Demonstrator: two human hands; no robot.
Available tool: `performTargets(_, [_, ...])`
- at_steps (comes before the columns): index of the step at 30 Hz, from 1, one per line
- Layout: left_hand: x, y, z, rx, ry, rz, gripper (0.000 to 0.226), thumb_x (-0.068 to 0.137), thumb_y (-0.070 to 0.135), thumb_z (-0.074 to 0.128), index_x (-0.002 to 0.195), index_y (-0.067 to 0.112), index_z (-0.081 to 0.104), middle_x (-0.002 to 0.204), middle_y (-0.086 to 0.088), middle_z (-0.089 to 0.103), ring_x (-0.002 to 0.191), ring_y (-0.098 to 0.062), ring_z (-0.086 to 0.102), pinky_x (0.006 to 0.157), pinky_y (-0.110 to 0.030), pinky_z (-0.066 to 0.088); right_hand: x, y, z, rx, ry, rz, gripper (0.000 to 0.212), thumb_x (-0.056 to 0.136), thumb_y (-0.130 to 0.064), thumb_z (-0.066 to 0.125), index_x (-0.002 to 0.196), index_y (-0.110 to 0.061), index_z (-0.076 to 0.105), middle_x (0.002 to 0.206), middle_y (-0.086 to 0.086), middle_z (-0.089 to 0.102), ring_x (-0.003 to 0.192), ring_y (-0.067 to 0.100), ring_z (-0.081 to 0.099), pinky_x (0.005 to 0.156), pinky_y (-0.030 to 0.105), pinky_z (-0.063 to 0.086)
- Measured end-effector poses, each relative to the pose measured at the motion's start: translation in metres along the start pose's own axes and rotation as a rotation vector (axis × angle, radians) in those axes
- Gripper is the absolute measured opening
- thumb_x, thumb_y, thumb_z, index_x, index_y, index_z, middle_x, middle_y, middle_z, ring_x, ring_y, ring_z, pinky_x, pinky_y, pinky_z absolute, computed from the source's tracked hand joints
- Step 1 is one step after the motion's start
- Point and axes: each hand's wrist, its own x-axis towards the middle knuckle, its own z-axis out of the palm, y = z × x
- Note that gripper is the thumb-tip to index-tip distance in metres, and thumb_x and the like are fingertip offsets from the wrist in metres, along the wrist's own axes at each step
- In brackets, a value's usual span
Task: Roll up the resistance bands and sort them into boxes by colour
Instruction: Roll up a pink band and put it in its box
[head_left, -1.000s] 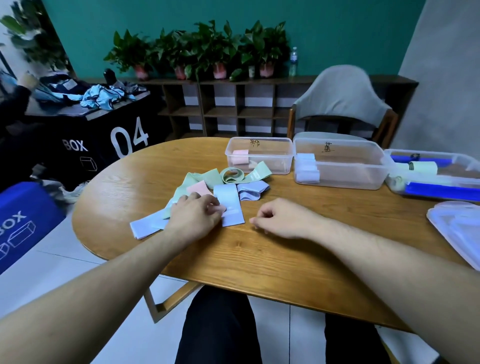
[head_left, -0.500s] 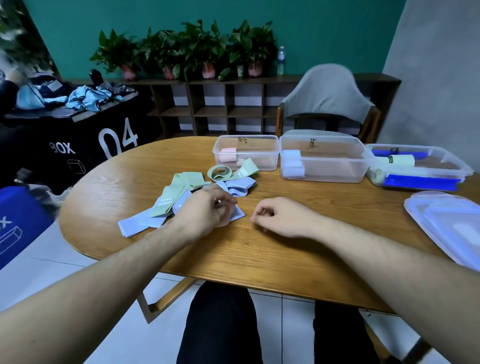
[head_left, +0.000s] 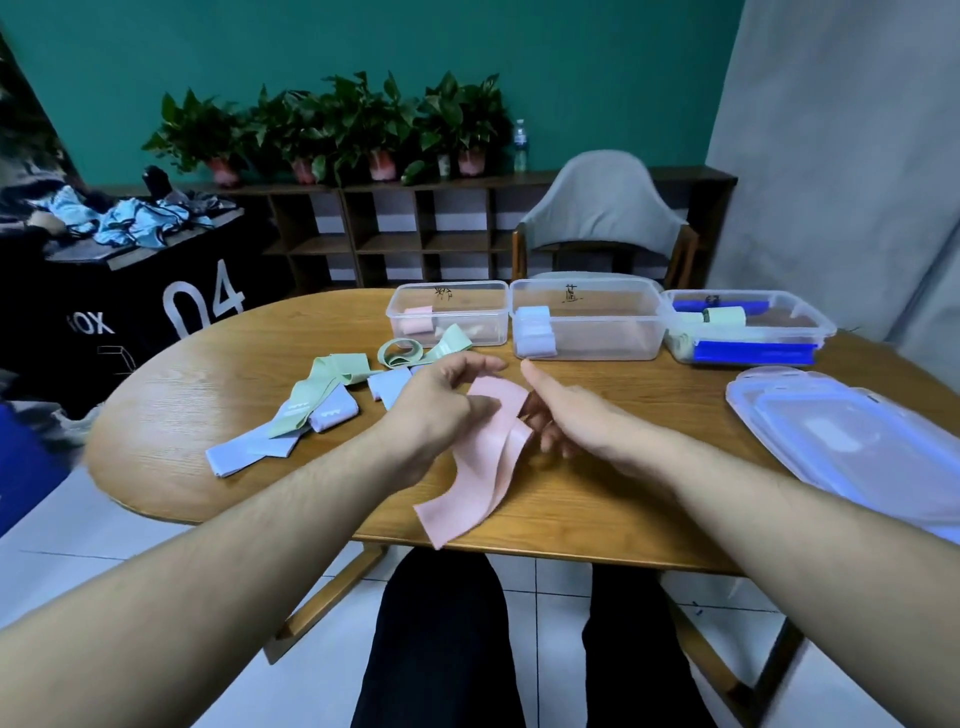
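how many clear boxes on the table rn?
3, in a row along the table's far edge: left box with a pink roll, middle box with pale blue rolls, right box with green rolls.

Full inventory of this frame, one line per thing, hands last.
pink band: 1, pink, lifted above the near table edge, between both hands
loose bands: several, green and lilac, in a pile on the table's left
table: 1, wooden
left box: 1, clear, far side, pink roll inside
middle box: 1, clear, lilac rolls at its left end
right box: 1, clear, green rolls and blue pieces inside
lids: stacked, clear, on the table's right; count unclear
chair: 1, grey, behind the table
potted plants: a row, green, on the shelf
water bottle: 1, on the shelf
left hand: pinches the pink band
right hand: fingers touch the band, grip blurred
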Motion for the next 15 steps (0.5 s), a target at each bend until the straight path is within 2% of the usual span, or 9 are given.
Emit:
performTargets(2, [-0.004,0.004,0.011,-0.019,-0.029,0.017,0.04,0.086,-0.008,0.063,0.105,0.027,0.068,0.095,0.004,0.066,0.078,-0.012,0.061,0.074,-0.029,0.051,-0.009,0.0,-0.004,0.204,-0.028,0.065,0.068,0.092,-0.074,0.035,0.112,-0.016,0.067,0.078,0.003,0.065,0.061,0.015,0.06,0.057,0.029,0.049])
performTargets(4, [-0.007,0.008,0.021,-0.058,-0.058,0.021,0.046,0.084,-0.008,0.065,0.113,0.028,0.066,0.09,0.006,0.068,0.077,-0.009,0.062,0.07,-0.024,0.051,-0.018,-0.003,-0.008,0.384,-0.08,0.1,0.057,0.094,-0.067,0.042,0.12,-0.02,0.063,0.087,0.006,0.068,0.065,0.018,0.065,0.066,0.033,0.056])
performTargets(8, [-0.01,0.009,0.039,-0.128,-0.073,0.018,0.06,0.08,-0.009,0.068,0.121,0.034,0.059,0.116,0.002,0.063,0.097,-0.022,0.066,0.079,-0.033,0.057,-0.029,-0.009,-0.014,0.636,-0.066,0.048,0.02,0.101,-0.03,0.055,0.116,-0.023,0.066,0.099,0.009,0.071,0.086,0.028,0.066,0.09,0.047,0.054])
performTargets(12, [-0.012,0.006,0.049,-0.234,-0.002,-0.019,0.06,0.081,-0.012,0.064,0.123,0.03,0.06,0.122,0.0,0.06,0.094,-0.023,0.065,0.071,-0.03,0.053,-0.03,-0.009,-0.019,0.767,-0.01,-0.006,0.025,0.095,-0.003,0.058,0.117,-0.011,0.067,0.1,0.014,0.07,0.089,0.026,0.063,0.089,0.041,0.054])
performTargets(15, [-0.011,0.007,0.054,-0.393,0.082,-0.158,0.046,0.085,-0.004,0.065,0.122,0.022,0.057,0.106,-0.005,0.064,0.085,-0.02,0.066,0.067,-0.03,0.053,-0.03,-0.008,-0.02,0.782,0.026,-0.032,0.024,0.09,0.005,0.061,0.109,-0.008,0.068,0.097,0.013,0.072,0.083,0.021,0.068,0.077,0.034,0.059])
